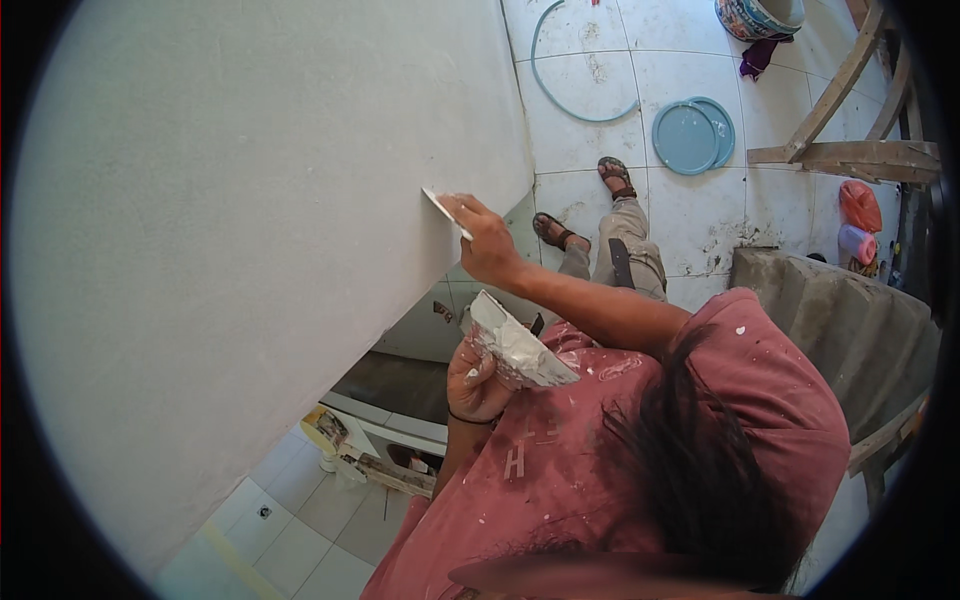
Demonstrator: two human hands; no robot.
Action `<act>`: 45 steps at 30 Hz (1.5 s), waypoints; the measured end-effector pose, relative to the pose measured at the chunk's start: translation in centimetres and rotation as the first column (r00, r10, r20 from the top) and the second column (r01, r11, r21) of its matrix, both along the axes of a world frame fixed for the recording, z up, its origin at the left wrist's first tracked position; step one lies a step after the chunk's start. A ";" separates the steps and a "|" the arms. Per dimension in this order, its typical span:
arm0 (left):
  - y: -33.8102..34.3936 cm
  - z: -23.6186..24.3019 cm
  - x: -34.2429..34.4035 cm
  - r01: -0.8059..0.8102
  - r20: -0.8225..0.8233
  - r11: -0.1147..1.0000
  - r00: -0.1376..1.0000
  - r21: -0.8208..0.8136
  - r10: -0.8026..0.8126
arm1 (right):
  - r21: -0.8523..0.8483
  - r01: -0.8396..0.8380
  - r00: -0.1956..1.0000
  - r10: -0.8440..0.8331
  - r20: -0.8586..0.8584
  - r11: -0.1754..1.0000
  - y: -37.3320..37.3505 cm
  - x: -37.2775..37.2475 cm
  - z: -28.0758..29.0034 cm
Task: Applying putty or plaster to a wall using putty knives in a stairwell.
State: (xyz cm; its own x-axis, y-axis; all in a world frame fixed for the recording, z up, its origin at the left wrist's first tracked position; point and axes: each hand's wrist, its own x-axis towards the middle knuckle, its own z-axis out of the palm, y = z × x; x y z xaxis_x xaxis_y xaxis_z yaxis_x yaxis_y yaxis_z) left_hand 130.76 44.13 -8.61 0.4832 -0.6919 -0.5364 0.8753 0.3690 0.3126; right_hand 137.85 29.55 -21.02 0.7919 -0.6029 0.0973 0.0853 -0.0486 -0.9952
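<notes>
My right hand (pixel 488 243) is closed on a thin, flat scraper (pixel 440 207), its pale edge laid against the big whitish wall (pixel 250 200) that fills the left side. Below it, close to my chest, my left hand (pixel 478 380) grips a broad putty knife (pixel 482 305) whose blade carries a thick layer of wet, white putty (pixel 520 348). Putty is smeared on the fingers of both hands. The knife's handle is mostly hidden behind the putty and my fingers.
White floor tiles (pixel 690 225) with dirt marks lie around my sandalled feet. Two blue-grey lids (pixel 686 138), a hose (pixel 538 75) and a patterned bucket (pixel 755 18) are on them. Wooden framing (pixel 850 158) and grey concrete steps (pixel 830 310) stand to the right.
</notes>
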 end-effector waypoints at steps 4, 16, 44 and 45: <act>0.5 -0.2 0.0 0.031 -0.003 0.999 1.000 -0.023 -0.031 | 0.034 0.003 1.000 -0.003 -0.011 0.999 0.9 -0.5 0.7; 0.2 0.3 0.1 0.018 0.001 1.000 1.000 0.007 -0.018 | 0.003 0.010 1.000 -0.010 0.023 1.000 -0.1 1.4 -0.3; -1.4 1.1 -1.2 -0.161 0.165 0.981 0.970 -0.104 0.177 | -0.464 0.064 0.923 0.124 0.363 0.883 -12.2 7.6 14.9; -1.3 1.1 -1.4 -0.150 0.188 0.982 0.967 -0.114 0.169 | -0.399 0.078 0.915 0.093 0.393 0.914 -13.2 8.7 15.6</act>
